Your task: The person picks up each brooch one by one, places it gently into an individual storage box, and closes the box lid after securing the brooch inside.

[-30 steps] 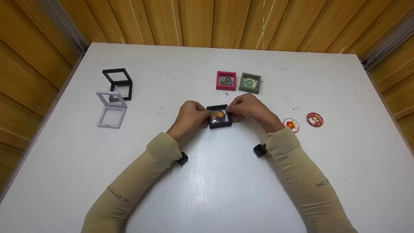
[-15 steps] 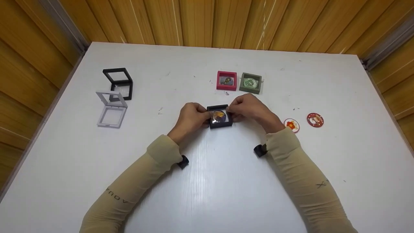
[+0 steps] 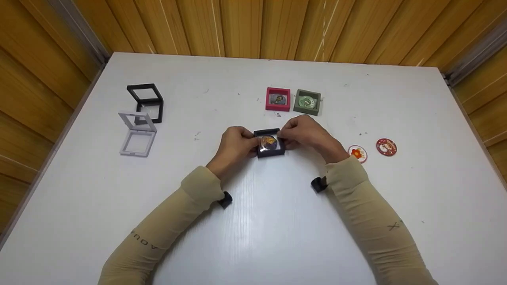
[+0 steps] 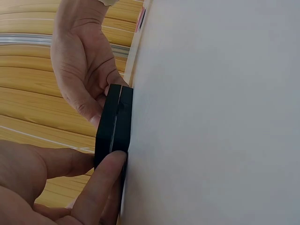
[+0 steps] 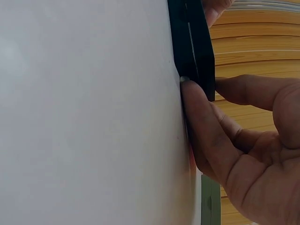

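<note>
The black frame (image 3: 271,153) sits at the middle of the worktop (image 3: 253,221), a round badge (image 3: 269,143) showing inside its opening. The left hand (image 3: 235,143) pinches its 9 o'clock side, thumb above and finger against the lower half; the right hand (image 3: 304,132) pinches the 3 o'clock side likewise. The red frame (image 3: 278,107) is at 12 o'clock from it, the green frame (image 3: 306,112) between 1 and 2.

The badge could slip off-centre if the two hands press unevenly, and the halves might spring apart at the seam if one side is not fully seated; the wrist views are dark, so I can't be sure the seam is tight all along. A fingertip near the seam could also get nipped.

The frame looks about square, so no long axis stands out; it lies flat, its far side facing just short of 12 o'clock.
</note>
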Available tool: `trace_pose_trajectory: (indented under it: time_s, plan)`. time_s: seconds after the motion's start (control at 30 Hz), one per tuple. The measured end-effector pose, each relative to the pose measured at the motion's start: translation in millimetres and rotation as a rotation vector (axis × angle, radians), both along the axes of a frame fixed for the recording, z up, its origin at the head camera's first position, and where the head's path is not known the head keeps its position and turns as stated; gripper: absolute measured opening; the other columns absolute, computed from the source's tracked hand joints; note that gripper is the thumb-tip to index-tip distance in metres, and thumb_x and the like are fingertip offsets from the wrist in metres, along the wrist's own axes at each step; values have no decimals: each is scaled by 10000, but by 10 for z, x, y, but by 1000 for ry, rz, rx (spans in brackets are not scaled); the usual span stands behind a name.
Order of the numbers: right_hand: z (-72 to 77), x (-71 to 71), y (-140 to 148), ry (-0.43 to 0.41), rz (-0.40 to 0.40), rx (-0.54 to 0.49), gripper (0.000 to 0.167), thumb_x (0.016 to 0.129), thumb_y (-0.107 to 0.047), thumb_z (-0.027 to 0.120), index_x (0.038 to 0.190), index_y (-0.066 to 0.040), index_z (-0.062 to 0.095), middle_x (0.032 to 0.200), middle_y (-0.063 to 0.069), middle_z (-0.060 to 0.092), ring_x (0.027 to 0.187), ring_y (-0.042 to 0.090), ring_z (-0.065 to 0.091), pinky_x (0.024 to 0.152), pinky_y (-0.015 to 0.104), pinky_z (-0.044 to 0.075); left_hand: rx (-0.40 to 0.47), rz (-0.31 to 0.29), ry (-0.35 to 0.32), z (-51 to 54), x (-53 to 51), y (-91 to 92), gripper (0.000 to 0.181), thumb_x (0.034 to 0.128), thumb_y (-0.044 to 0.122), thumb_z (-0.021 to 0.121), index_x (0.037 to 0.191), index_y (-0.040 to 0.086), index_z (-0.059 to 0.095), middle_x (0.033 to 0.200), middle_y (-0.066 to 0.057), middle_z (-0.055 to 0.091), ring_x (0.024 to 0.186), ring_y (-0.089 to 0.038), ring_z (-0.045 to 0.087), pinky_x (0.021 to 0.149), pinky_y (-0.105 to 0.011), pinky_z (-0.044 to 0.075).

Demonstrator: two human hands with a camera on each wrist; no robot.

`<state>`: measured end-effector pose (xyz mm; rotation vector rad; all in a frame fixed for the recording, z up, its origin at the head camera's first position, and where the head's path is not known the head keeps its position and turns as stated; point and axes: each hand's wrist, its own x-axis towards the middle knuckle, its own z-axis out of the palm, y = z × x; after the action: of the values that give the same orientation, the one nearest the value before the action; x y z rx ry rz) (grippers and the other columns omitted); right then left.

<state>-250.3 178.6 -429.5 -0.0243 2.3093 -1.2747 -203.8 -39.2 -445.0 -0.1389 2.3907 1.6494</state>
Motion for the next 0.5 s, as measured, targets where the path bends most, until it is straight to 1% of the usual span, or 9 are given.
trace_pose_trajectory:
  time_s: [0.07, 0.37, 0.5]
  plan:
    - [-8, -3, -2, -5, -4, -8, 197, 989, -134, 722, 1069, 44, 738, 939, 104, 742, 737, 98, 721, 721, 237, 600, -15, 1, 12, -2, 3, -2, 192, 963, 58, 775, 1055, -90, 694, 1027, -190, 713, 792, -191, 731, 667, -248, 600]
    - [10, 0, -7, 0, 5, 17, 213, 993, -152, 733, 1090, 37, 737, 974, 115, 742, 738, 93, 720, 713, 232, 595, -29, 10, 6, 5, -3, 5, 207, 951, 64, 794, 1059, -82, 695, 1031, -174, 697, 807, -173, 702, 688, -244, 593]
    - [11, 1, -8, -5, 3, 10, 223, 993, -158, 743, 1095, 40, 734, 974, 118, 740, 730, 91, 721, 709, 235, 599, -32, 9, 9, 6, -2, 4, 201, 951, 60, 793, 1053, -83, 697, 1025, -174, 700, 809, -174, 704, 686, -243, 592]
